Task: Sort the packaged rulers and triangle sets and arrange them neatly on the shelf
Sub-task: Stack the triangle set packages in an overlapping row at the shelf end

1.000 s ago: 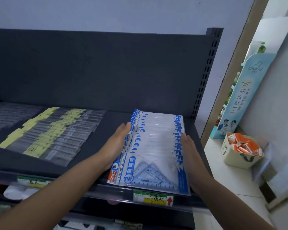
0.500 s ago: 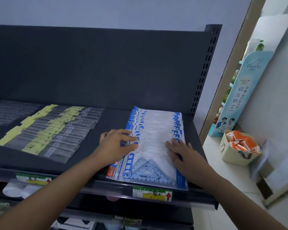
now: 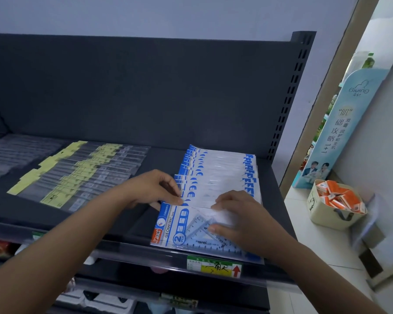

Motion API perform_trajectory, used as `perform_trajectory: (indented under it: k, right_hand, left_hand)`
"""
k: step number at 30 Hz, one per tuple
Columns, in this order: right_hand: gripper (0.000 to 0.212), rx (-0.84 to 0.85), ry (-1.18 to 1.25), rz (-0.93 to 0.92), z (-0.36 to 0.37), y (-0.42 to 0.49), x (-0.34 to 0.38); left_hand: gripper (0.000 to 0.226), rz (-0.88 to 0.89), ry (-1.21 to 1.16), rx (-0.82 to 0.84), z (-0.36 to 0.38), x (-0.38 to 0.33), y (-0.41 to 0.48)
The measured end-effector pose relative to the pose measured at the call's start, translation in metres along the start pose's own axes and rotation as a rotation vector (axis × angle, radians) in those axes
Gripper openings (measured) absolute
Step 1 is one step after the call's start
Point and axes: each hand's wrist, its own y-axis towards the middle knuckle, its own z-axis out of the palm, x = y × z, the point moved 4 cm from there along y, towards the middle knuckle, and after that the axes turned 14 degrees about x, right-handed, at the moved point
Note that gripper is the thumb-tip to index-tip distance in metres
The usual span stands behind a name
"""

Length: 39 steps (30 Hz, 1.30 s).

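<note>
Left hand (image 3: 154, 189) is pinching the left edge of the triangle packs (image 3: 216, 177), thumb and fingertips closed on the blue border about halfway down the row. Right hand (image 3: 243, 216) sits on the front pack (image 3: 175, 225) with the fingers bent and the thumb flat on the plastic. Honestly can't tell if it's gripping or just pressing down.

The packs are clear, glossy sleeves with blue and white printed edges, each holding see-through plastic triangles. They lie overlapped like roof tiles, running from the back of the shelf (image 3: 32, 211) to its front lip at the right end. The front one says GEOMETRIC and "2 PCS".

Further left, well apart from them, the ruler packs (image 3: 84, 175) lie fanned out the same way: long, thin, clear sleeves with pale yellow header cards. Past those is another batch of clear sleeves (image 3: 14, 152), too blurry to read.

The shelf is dark, matte metal with a tall back panel (image 3: 145, 87) and a slotted post (image 3: 288, 98). A yellow price tag (image 3: 214, 267) sits in the clear strip under the front pack.

Off to the right, on a white ledge, is a small cream basket (image 3: 327, 214) full of little orange packets (image 3: 336, 196), with a tall, light blue sign (image 3: 340, 132) standing behind it.
</note>
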Motion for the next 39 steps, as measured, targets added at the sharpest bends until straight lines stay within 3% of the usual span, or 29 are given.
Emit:
perform_trajectory:
  k: [4, 9, 15, 20, 26, 35, 39]
  right_hand:
    - [0.023, 0.046, 0.073, -0.019, -0.002, 0.002, 0.008]
    - [0.022, 0.102, 0.152, -0.002, -0.006, 0.001, 0.012]
    - [0.026, 0.111, 0.312, -0.032, -0.010, -0.002, 0.015]
    - [0.027, 0.109, 0.347, -0.033, -0.009, -0.003, 0.015]
    - [0.029, 0.105, 0.329, -0.049, -0.008, -0.004, 0.013]
    - [0.029, 0.057, 0.200, -0.036, -0.003, -0.002, 0.008]
    - [0.043, -0.180, 0.215, 0.050, -0.007, -0.005, -0.008]
  left_hand:
    - [0.028, 0.000, -0.108, -0.046, -0.008, 0.000, 0.002]
    - [0.024, 0.109, -0.135, -0.055, -0.015, -0.001, 0.004]
    - [0.022, -0.071, 0.165, 0.207, -0.013, 0.003, 0.002]
    - [0.007, -0.092, 0.272, 0.274, -0.014, -0.002, 0.001]
    - [0.004, -0.132, 0.493, 0.293, -0.015, -0.006, 0.003]
    - [0.004, -0.022, 0.282, 0.184, -0.016, -0.009, -0.004]
    - [0.023, -0.073, 0.089, 0.052, -0.016, 0.002, -0.003]
